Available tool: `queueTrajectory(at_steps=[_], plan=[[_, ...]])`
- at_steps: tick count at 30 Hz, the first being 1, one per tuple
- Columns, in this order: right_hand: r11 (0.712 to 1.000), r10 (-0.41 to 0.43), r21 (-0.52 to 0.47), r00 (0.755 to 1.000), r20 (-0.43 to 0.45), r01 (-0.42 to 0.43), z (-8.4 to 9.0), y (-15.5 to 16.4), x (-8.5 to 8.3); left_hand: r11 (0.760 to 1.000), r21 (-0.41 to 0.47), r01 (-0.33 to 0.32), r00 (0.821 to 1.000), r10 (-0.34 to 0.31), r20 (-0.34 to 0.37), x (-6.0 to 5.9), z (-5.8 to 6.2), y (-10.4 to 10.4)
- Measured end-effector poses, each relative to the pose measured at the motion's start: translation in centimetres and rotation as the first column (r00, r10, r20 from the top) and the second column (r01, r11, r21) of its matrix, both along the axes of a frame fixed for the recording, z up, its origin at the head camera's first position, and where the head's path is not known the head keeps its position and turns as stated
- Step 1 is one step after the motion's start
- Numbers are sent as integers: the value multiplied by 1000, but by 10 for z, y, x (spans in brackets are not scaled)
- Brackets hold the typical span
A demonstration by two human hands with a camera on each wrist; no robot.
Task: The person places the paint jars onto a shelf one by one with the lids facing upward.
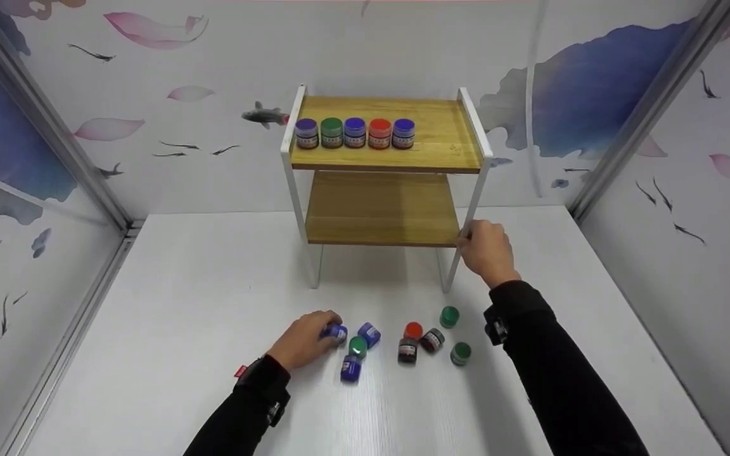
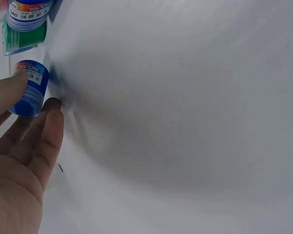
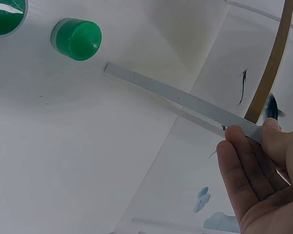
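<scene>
My left hand [image 1: 305, 339] has its thumb and fingers around a small blue paint jar [image 1: 336, 332] lying on the white table. In the left wrist view the thumb presses on the labelled side of this jar [image 2: 30, 87], with the fingers behind it. Right beside it are another blue jar [image 1: 369, 335], a green jar [image 1: 358, 346] and a third blue one [image 1: 350, 368]. My right hand [image 1: 490, 252] grips the white front right leg [image 3: 171, 92] of a two-tier wooden shelf [image 1: 383, 209], at the height of its lower board.
Several jars, blue, green and red, stand in a row on the upper board [image 1: 447, 139]. On the table [image 1: 213, 272], a red-lidded jar [image 1: 413, 330], dark jars [image 1: 433, 340] and green jars [image 1: 449, 316] lie right of centre. Printed wall panels [image 1: 365, 57] enclose the table.
</scene>
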State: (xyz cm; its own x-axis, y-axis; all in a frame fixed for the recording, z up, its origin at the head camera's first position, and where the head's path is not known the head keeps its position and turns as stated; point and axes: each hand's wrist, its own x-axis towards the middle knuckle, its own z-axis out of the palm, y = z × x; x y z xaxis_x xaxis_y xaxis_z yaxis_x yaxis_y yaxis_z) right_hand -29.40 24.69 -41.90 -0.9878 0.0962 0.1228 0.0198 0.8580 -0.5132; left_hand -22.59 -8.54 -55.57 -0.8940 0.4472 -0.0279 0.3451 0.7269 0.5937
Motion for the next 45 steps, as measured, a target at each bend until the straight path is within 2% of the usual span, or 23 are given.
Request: queueTrajectory(at_steps=[8, 11, 22, 33, 38, 45], plan=[[1000, 15, -1, 999, -41, -15, 0, 0, 2, 997, 28, 75, 997, -75, -4, 1, 6, 0], [1000, 11, 1, 999, -44, -11, 1, 0, 2, 996, 23, 91, 996, -91, 19, 0, 10, 1], [1000, 7, 5, 999, -42, -7, 2, 1, 1, 992, -74, 105, 993, -100, 67, -2, 22, 7], [1000, 10, 2, 1000, -28, -10, -1, 1, 2, 993, -54, 103, 990, -97, 100, -4, 34, 7], [1000, 7, 16, 999, -43, -6, -2, 2, 1, 992, -45, 118, 987, -112, 113, -8, 41, 10], [1000, -1, 5, 1000, -22, 1, -2, -1, 1, 990, -68, 127, 987, -119, 108, -14, 52, 14]])
